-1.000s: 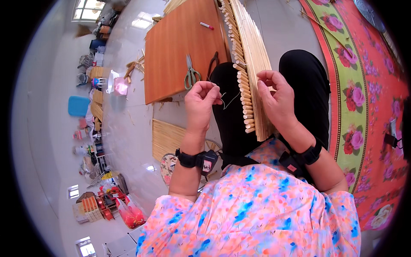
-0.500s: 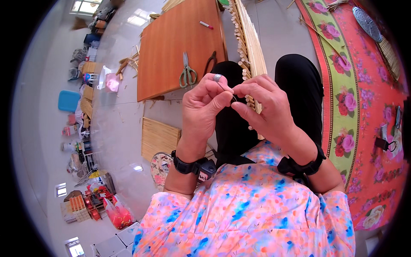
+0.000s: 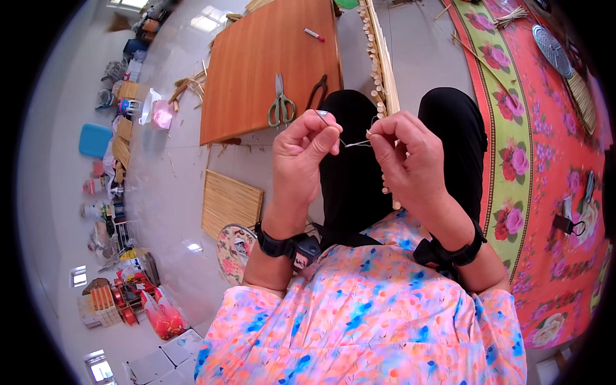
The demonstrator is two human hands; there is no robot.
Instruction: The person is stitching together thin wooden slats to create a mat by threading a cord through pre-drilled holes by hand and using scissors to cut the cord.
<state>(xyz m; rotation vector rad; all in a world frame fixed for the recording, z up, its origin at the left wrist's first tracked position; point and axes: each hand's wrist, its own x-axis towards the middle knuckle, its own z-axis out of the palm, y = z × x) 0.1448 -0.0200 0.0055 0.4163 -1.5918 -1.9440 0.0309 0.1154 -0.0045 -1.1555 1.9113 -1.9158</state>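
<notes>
Pale thread held between two pinched hands, above the lap

Thread (image 3: 357, 144): a short pale span, slightly sagging, bridging the fingertips of both hands over the dark trousers (image 3: 350, 186). Appears doubled along part of its run; a small loop rises by the right fingertips.

Left hand (image 3: 300, 151): raised, forearm nearly vertical in view, fingers curled inward, thumb pressed toward the index finger. Grip closed to a pinch, thread emerging from it. A thin dark sliver shows at the upper fingers; cannot tell what it is. Silvery band on one finger.

Right hand (image 3: 414, 151): level with the left, forearm slanting up and inward, wrist bent, fingers arched over the thumb. Grip pinched at the tips on the other end of the thread; palm hollow.

Both wrists wear black straps (image 3: 276, 242).

Stalk panel (image 3: 390, 74): pale, standing lengthwise between the knees, round cut ends facing left; its near part passes behind the right hand.

Left, beyond the knee: brown tabletop (image 3: 240, 83) bearing green-handled scissors (image 3: 280, 98), a dark-handled tool (image 3: 323, 83) and a marker (image 3: 314, 34). Below it on the floor, a flat straw mat (image 3: 231, 202).

Right: red floral cloth (image 3: 478, 83).
</notes>
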